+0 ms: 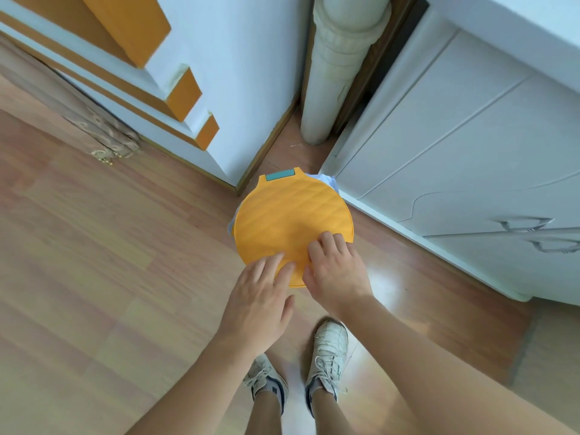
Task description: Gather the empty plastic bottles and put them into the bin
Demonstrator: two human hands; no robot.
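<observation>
Both hands on closed orange bin lid (290, 221): left hand (260, 296) flat, fingers spread; right hand (337, 271) curled at near rim. No bottles visible. Suggest lifting evenly from near edge.

We reach both bare forearms forward and down, our hands close together, thumbs nearly meeting. Our left hand (262, 295) lies palm down, fingers straight and spread flat. Our right hand (337, 270) is palm down too, its fingers curled under at the knuckles
</observation>
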